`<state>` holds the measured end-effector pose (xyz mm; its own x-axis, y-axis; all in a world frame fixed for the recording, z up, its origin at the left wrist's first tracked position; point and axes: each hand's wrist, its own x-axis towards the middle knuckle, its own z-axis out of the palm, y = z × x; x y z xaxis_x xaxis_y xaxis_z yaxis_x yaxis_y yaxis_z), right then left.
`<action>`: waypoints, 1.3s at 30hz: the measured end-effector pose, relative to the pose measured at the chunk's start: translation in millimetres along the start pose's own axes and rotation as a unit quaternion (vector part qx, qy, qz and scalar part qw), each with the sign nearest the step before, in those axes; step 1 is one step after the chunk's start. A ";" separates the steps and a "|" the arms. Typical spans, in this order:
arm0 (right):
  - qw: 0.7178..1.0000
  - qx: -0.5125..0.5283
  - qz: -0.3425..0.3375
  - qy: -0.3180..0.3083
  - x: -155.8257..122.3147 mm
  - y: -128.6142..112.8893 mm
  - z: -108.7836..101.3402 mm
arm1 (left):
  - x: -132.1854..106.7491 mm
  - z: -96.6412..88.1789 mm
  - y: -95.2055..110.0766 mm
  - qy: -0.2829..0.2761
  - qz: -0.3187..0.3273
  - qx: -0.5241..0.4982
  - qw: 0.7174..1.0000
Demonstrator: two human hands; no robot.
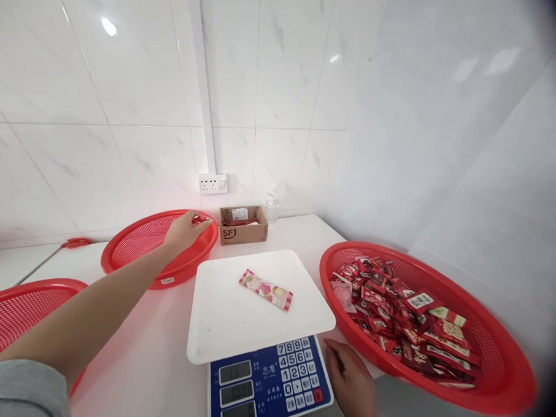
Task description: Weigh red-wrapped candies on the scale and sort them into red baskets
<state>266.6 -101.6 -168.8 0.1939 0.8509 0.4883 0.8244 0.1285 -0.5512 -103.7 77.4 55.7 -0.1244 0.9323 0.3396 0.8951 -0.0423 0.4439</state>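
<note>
My left hand [184,229] reaches far across the white table and pinches a small red packet [198,218] over the rim of the far red basket [133,246], close to a small cardboard box [242,232]. My right hand [353,384] rests flat on the table, fingers stretched out, between the scale [264,380] and the right red basket [505,372] full of red snack packets [402,318]. On the scale's white platform [226,329] lies one pink and white packet [266,289].
A third red basket [6,319] sits at the left near edge. A clear bottle [272,207] stands behind the box, under a wall socket [213,183]. A red-tipped tool [76,243] lies at the far left. Tiled walls close the corner.
</note>
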 end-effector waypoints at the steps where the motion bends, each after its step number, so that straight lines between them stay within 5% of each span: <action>1: 1.000 -0.001 0.001 0.001 0.0 0.3 0.4 | 0.9 -4.6 -10.3 0.000 -0.004 0.012 1.000; 5: 1.000 0.000 0.003 -0.003 0.0 0.2 0.4 | 1.2 -11.8 -35.8 -0.039 -0.003 0.051 0.998; 8: 1.000 -0.002 0.005 -0.005 0.0 -0.4 0.0 | -1.1 -2.1 -32.0 -0.086 0.033 0.073 0.993; 12: 1.000 -0.002 0.011 -0.005 -0.4 -1.5 0.1 | -20.9 26.1 5.5 -0.162 0.174 0.059 0.970; 17: 1.000 0.005 0.014 -0.009 0.1 -3.4 -0.7 | -70.0 62.8 66.1 -0.286 0.364 0.024 0.886; 20: 1.000 0.006 0.009 -0.012 0.4 -4.0 -1.6 | -92.1 79.0 88.0 -0.316 0.406 0.040 0.856; 25: 1.000 0.002 0.001 -0.007 0.2 -4.0 -2.6 | -102.5 90.0 97.7 -0.275 0.408 0.087 0.866; 29: 1.000 -0.001 -0.004 -0.008 0.1 -4.1 -2.7 | -101.2 83.5 89.5 -0.278 0.347 0.097 0.890; 34: 1.000 -0.004 -0.005 -0.003 -0.1 -2.7 -1.4 | -83.2 58.3 69.6 -0.249 0.277 0.102 0.922; 39: 1.000 0.005 -0.005 0.000 -0.2 -2.6 -0.7 | -40.8 23.2 34.2 -0.132 0.157 0.114 0.972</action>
<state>264.8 -102.4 -166.9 0.1849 0.8494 0.4944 0.8208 0.1432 -0.5530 -58.1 46.2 37.7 0.2577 0.9474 0.1898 0.9467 -0.2869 0.1465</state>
